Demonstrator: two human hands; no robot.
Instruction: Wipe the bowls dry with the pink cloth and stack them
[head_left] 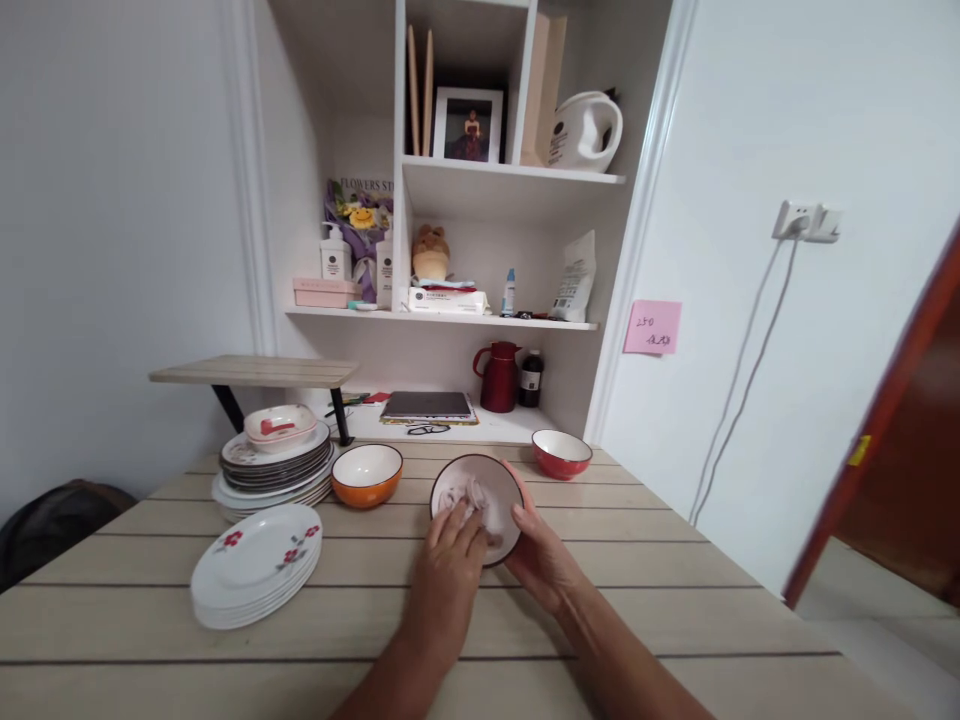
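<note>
My right hand point(541, 558) grips the right rim of a bowl point(491, 478) with a dark outside and pale inside, tilting it toward me above the wooden table point(675, 610). My left hand point(448, 568) presses a crumpled light cloth point(474, 497) into the bowl's inside with its fingers closed on it. An orange bowl point(367, 474) stands just left of the held bowl. A red bowl point(561, 452) stands behind it to the right.
A stack of white flowered plates point(256, 563) lies front left. Behind it is a taller pile of plates point(274, 468) topped by a small red-patterned dish point(280, 426). Shelves point(495, 175) with bottles, a red jug point(498, 376) and a tablet stand beyond the table.
</note>
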